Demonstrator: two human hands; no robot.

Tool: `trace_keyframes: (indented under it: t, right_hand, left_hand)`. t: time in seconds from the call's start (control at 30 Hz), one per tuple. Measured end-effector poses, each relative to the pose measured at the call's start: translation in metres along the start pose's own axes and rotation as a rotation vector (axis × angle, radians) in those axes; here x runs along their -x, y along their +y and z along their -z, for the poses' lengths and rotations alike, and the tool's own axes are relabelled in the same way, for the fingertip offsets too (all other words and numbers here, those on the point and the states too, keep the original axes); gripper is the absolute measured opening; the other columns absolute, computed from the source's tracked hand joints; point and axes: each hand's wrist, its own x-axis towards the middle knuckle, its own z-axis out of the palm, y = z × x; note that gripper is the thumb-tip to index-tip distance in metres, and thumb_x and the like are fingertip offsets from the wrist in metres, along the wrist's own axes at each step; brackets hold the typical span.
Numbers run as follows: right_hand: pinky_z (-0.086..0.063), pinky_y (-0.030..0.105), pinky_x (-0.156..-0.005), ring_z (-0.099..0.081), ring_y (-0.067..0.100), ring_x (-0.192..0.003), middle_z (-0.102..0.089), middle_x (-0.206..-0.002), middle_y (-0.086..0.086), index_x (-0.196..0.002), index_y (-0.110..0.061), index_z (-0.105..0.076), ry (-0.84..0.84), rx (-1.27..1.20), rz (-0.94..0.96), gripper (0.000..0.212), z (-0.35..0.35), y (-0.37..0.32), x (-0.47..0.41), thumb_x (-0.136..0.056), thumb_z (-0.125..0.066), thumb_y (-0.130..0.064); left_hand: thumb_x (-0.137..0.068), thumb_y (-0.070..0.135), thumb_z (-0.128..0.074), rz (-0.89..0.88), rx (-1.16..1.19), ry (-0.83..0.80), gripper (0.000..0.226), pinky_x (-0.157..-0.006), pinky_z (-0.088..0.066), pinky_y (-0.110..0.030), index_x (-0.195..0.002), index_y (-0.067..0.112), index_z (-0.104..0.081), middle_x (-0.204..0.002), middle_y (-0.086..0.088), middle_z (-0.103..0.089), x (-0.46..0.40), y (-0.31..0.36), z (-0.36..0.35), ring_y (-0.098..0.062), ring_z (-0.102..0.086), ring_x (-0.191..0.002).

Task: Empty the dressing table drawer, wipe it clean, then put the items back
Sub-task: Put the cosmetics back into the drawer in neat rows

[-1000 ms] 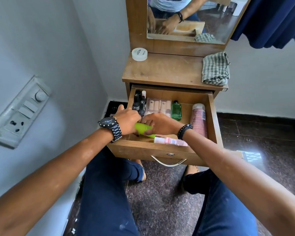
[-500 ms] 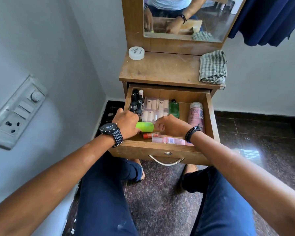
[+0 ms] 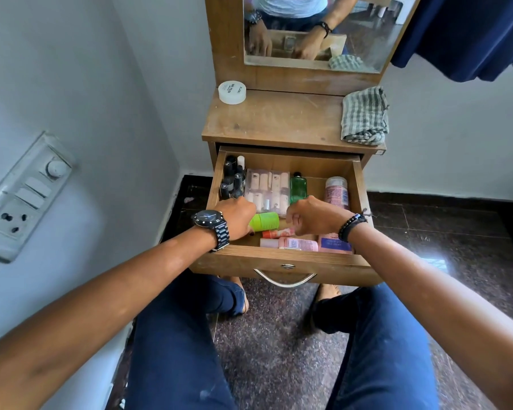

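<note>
The open drawer (image 3: pixel 282 263) holds black bottles (image 3: pixel 231 180), a green bottle (image 3: pixel 298 187) and pink tubes (image 3: pixel 298 244). The left hand (image 3: pixel 237 217) grips a lime-green container (image 3: pixel 265 221) inside; the right hand (image 3: pixel 314 217) hovers beside it, fingers curled, holding nothing visible.

Both hands, left (image 3: pixel 237 216) and right (image 3: pixel 314 216), reach forward, fingers curled.
</note>
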Motion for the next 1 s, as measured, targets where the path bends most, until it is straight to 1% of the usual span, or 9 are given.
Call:
trace_keyframes:
  t: [0.2, 0.33, 0.43, 0.53, 0.67, 0.73, 0.83, 0.93, 1.0]
  right_hand:
    - [-0.045, 0.020, -0.075, -0.056, 0.011, -0.090, -0.062, -0.109, 0.003, -0.101, -0.015, -0.066, -0.083, 0.040, 0.020, 0.017, -0.001, 0.005, 0.000, -0.087, -0.065, -0.024]
    - [-0.040, 0.012, -0.062, -0.057, 0.011, -0.085, -0.064, -0.106, 0.003, -0.098, -0.013, -0.065, -0.070, 0.073, 0.003, 0.018, -0.003, 0.011, 0.005, -0.087, -0.064, -0.027]
    - [-0.047, 0.021, -0.069, -0.061, 0.016, -0.088, -0.065, -0.105, 0.003, -0.104, -0.011, -0.064, -0.050, 0.160, -0.053, 0.028, 0.005, 0.016, 0.012, -0.088, -0.062, -0.034]
    - [-0.046, 0.021, -0.072, -0.061, 0.016, -0.093, -0.063, -0.109, 0.003, -0.108, -0.010, -0.062, -0.040, 0.224, -0.119, 0.029, 0.017, 0.022, 0.024, -0.089, -0.059, -0.032]
    - [-0.037, 0.008, -0.052, -0.051, 0.009, -0.087, -0.065, -0.105, 0.000, -0.104, -0.014, -0.069, -0.013, 0.132, -0.140, 0.019, 0.029, 0.035, 0.038, -0.087, -0.063, -0.019]
    - [-0.038, 0.006, -0.050, -0.050, 0.007, -0.085, -0.065, -0.101, -0.001, -0.102, -0.013, -0.070, 0.003, 0.092, -0.133, 0.017, 0.029, 0.037, 0.042, -0.087, -0.063, -0.020]
    - [-0.041, 0.008, -0.056, -0.055, 0.008, -0.082, -0.062, -0.091, -0.004, -0.097, -0.013, -0.070, 0.014, 0.045, -0.131, 0.015, 0.023, 0.035, 0.042, -0.085, -0.066, -0.021]
    - [-0.050, 0.019, -0.069, -0.061, 0.013, -0.085, -0.064, -0.089, -0.004, -0.094, -0.014, -0.071, 0.036, 0.016, -0.125, 0.012, 0.018, 0.033, 0.036, -0.085, -0.065, -0.019]
    - [-0.047, 0.016, -0.068, -0.061, 0.013, -0.085, -0.068, -0.093, -0.001, -0.094, -0.014, -0.071, 0.055, 0.027, -0.097, 0.012, 0.016, 0.030, 0.033, -0.086, -0.063, -0.018]
  left_hand:
    - [-0.084, 0.033, -0.064, -0.036, 0.024, 0.004, 0.031, -0.061, -0.043, -0.030, -0.096, 0.005, -0.058, -0.099, -0.014, -0.064, -0.006, 0.000, 0.000, -0.028, -0.063, -0.086]
    - [-0.084, 0.033, -0.064, -0.055, 0.084, 0.018, 0.032, -0.061, -0.042, -0.029, -0.095, 0.004, -0.058, -0.099, -0.014, -0.063, -0.010, 0.002, -0.002, -0.028, -0.062, -0.087]
    - [-0.084, 0.036, -0.064, -0.087, 0.120, 0.043, 0.035, -0.067, -0.048, -0.031, -0.095, 0.004, -0.059, -0.099, -0.014, -0.063, -0.015, 0.005, -0.003, -0.028, -0.062, -0.087]
    - [-0.083, 0.039, -0.064, -0.119, 0.148, 0.057, 0.038, -0.073, -0.053, -0.036, -0.094, 0.003, -0.059, -0.098, -0.013, -0.063, -0.022, 0.009, -0.004, -0.027, -0.062, -0.086]
    - [-0.081, 0.043, -0.065, -0.129, 0.185, 0.032, 0.043, -0.071, -0.055, -0.037, -0.096, 0.003, -0.063, -0.096, -0.013, -0.064, -0.031, 0.018, -0.007, -0.025, -0.063, -0.083]
    - [-0.079, 0.043, -0.067, -0.134, 0.210, 0.032, 0.041, -0.070, -0.055, -0.037, -0.096, 0.005, -0.064, -0.094, -0.011, -0.065, -0.033, 0.021, -0.009, -0.025, -0.063, -0.082]
    - [-0.078, 0.039, -0.069, -0.151, 0.229, 0.047, 0.039, -0.072, -0.054, -0.037, -0.094, 0.004, -0.064, -0.092, -0.011, -0.064, -0.033, 0.022, -0.010, -0.024, -0.061, -0.083]
    - [-0.077, 0.034, -0.071, -0.166, 0.218, 0.069, 0.038, -0.078, -0.052, -0.037, -0.097, 0.003, -0.061, -0.102, -0.010, -0.057, -0.032, 0.018, -0.011, -0.024, -0.058, -0.090]
    - [-0.076, 0.031, -0.073, -0.167, 0.217, 0.078, 0.037, -0.080, -0.052, -0.038, -0.097, 0.003, -0.060, -0.105, -0.010, -0.055, -0.031, 0.014, -0.012, -0.024, -0.057, -0.092]
